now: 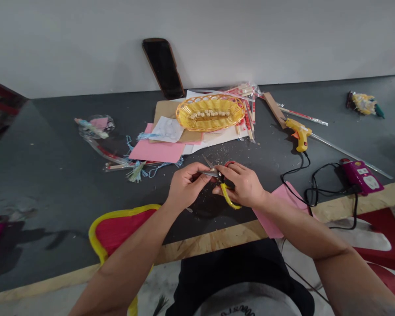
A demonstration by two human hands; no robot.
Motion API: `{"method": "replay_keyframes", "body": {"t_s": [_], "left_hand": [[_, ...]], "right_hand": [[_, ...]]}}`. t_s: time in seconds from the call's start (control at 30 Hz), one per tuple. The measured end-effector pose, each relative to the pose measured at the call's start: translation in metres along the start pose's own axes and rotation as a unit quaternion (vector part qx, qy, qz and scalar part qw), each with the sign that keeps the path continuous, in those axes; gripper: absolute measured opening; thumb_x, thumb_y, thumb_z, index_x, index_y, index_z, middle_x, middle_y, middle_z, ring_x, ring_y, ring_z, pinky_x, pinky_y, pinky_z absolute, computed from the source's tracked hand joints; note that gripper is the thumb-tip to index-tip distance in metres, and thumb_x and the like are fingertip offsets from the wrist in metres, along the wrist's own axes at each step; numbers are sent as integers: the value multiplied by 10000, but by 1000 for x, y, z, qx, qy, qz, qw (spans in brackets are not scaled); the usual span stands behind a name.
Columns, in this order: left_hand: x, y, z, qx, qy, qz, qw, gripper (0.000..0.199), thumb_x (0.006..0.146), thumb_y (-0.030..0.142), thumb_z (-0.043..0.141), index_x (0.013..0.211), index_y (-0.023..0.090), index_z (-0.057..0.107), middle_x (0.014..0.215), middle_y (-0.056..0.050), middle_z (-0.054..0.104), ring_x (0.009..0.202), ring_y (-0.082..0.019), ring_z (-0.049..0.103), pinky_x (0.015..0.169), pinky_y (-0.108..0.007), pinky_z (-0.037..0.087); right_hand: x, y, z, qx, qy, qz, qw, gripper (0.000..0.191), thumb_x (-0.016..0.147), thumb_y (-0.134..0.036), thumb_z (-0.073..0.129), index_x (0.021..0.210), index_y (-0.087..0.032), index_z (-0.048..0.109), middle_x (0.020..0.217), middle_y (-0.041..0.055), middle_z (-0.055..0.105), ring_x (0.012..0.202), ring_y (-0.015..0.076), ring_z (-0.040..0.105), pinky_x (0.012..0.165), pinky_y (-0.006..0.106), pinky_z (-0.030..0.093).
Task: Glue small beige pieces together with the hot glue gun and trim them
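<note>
My right hand [245, 184] grips a pair of scissors [229, 197] with a yellow and red handle, its blades parted and pointing left. Close against the blades, my left hand [187, 184] is closed in a pinch; what its fingers hold is mostly hidden, with only a small pale bit showing at the blades. Pale crumbs lie scattered on the grey table just beyond both hands. Behind them stands a yellow woven basket [184, 115] with a row of small pale pieces [210, 115] in it.
Pink paper [158, 150], cardboard and blue tassels lie left of the basket. A phone [164, 66] leans on the wall. To the right are a yellow glue gun [299, 134], its black cable and a purple power socket [362, 176]. A red-yellow padded piece [125, 226] is near my left forearm.
</note>
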State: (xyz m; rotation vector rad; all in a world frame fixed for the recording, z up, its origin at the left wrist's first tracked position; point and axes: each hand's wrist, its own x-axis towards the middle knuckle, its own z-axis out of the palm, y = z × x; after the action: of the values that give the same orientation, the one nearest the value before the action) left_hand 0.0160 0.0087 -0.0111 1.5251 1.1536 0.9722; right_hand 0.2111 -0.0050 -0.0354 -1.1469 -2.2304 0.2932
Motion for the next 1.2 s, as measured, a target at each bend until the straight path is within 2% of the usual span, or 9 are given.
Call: {"method": "replay_keyframes", "body": {"t_s": [0.27,0.53,0.83,1.0,1.2], "left_hand": [[-1,7,-1,11,-11,-6,1000,67,811,244,664,770,193,677,695,-30,768,645,-189,727,625,-277,574],[0,8,-2,11,-16,4,1000,114,824,266,653,746,187,678,679,-26,749,645,-182,709,619,-266,552],[0,7,-1,33,11,3,999,122,836,293,657,840,176,689,747,-33,759,714,-188,723,677,-278,569],[1,1,0,1,29,-12,1000,118,820,297,684,849,184,665,795,-40,773,685,-180,728,643,-272,577],[2,-1,-1,-4,4,-19,1000,66,809,245,662,810,181,678,727,-33,779,657,-176,733,652,-269,577]], "right_hand": [[-3,0,3,-27,-5,-4,1000,578,908,-573,594,1282,-133,619,1013,139,741,931,245,695,855,352,559],[-6,-4,-2,-67,-16,-7,998,487,945,-533,571,1220,-137,644,868,84,759,801,194,713,667,260,496],[-3,-2,-6,-53,-20,8,998,486,953,-556,542,1197,-154,664,824,49,755,737,160,705,626,242,463],[-1,-2,-4,-43,-11,9,999,532,938,-579,550,1217,-141,666,832,60,747,753,169,696,652,252,478],[-1,1,-1,-55,9,0,998,589,902,-628,564,1227,-147,665,951,116,741,899,232,690,790,305,530]]}}
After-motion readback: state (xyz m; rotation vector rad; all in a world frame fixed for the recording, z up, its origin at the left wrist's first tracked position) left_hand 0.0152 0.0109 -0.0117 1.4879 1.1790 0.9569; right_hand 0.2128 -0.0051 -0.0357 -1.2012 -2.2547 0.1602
